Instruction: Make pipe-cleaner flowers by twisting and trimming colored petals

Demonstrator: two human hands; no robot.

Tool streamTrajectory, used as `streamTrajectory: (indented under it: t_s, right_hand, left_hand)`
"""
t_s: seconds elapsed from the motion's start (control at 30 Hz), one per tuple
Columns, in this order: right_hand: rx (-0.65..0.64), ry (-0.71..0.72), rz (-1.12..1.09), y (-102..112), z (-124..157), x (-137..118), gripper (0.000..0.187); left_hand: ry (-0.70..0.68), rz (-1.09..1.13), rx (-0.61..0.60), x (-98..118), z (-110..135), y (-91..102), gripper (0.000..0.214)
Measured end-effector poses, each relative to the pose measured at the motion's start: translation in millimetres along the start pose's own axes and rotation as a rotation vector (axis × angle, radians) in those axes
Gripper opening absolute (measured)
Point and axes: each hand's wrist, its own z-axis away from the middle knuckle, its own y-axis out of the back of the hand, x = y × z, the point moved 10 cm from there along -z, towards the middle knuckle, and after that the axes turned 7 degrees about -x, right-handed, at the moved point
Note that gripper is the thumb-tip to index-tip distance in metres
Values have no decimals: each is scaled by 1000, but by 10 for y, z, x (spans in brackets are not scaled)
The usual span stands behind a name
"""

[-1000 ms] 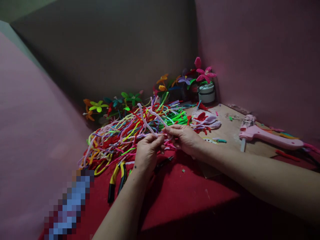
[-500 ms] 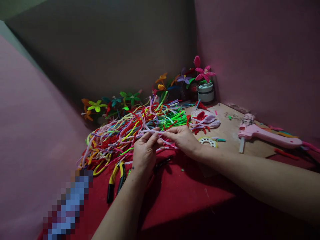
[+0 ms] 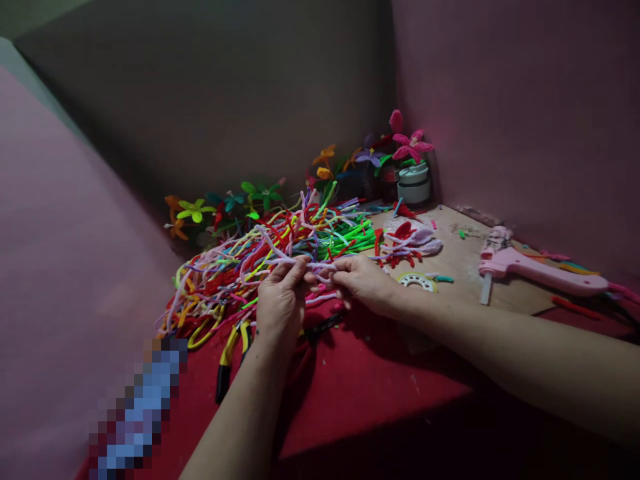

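Between my two hands stretches a pale lilac pipe cleaner (image 3: 320, 266), with loose ends reaching up to the left over the pile. My left hand (image 3: 284, 293) is closed, thumb and fingers pinching it. A short way to the right, my right hand (image 3: 361, 280) pinches the same pale stem between thumb and fingertips. Whether it is one stem or several twisted together I cannot tell. Behind and left of my hands spreads a heap of coloured pipe cleaners (image 3: 215, 277). Pliers (image 3: 229, 353) with yellow and black handles lie beside my left wrist, partly hidden by it.
A pink glue gun (image 3: 545, 270) rests on a brown board (image 3: 465, 267) at the right. Near my right wrist lies a tape roll (image 3: 417, 283), with lilac petal pieces (image 3: 425, 240) behind it. Pipe-cleaner flowers (image 3: 413, 145) and a grey-white jar (image 3: 414, 185) stand along the back.
My left hand has shifted slightly left and my right hand slightly lower, so the gap between them is wider. More of the pale stem shows between them.
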Motion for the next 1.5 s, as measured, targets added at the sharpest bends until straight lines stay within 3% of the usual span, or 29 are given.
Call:
streamTrajectory:
  t_s: [0.1, 0.2, 0.27, 0.4, 0.53, 0.73, 0.93, 1.03, 1.13, 1.3, 1.4, 1.5]
  right_hand:
    - [32, -31, 133, -10, 20, 5, 19]
    - [-49, -44, 221, -130, 45, -18, 19]
    - [-153, -69, 91, -232, 62, 2, 15]
    - [-363, -155, -398, -381, 109, 19, 12]
    - [-496, -254, -657, -465, 180, 11, 27]
    - [-428, -326, -701, -478, 187, 132, 21]
    - [-280, -348, -527, -369, 107, 325, 12]
    - [-289, -389, -500, -396, 130, 369, 12]
    - [-244, -325, -494, -361, 120, 292, 9]
    - [-104, -171, -369, -182, 65, 171, 12]
    - [-117, -144, -334, -161, 50, 153, 14]
    - [-169, -126, -318, -188, 57, 96, 14]
  left_hand:
    - [-34, 16, 31, 17, -10, 26, 19]
    - [-48, 11, 31, 35, -7, 21, 17]
    - [-40, -20, -8, 55, 5, -24, 16]
    - [-22, -73, -71, 114, 35, -103, 13]
    - [-35, -124, -61, 181, 40, -100, 13]
    - [-75, -237, -25, 234, 98, -78, 12]
    - [-174, -443, 29, 316, 147, -32, 16]
    - [-193, -441, 60, 354, 124, 43, 17]
    - [-192, -395, 73, 378, 88, 101, 17]
    - [-76, -345, -91, 229, 27, -5, 17]
    - [52, -477, -254, 52, 40, -137, 17]
    - [98, -488, -287, -15, 54, -165, 21]
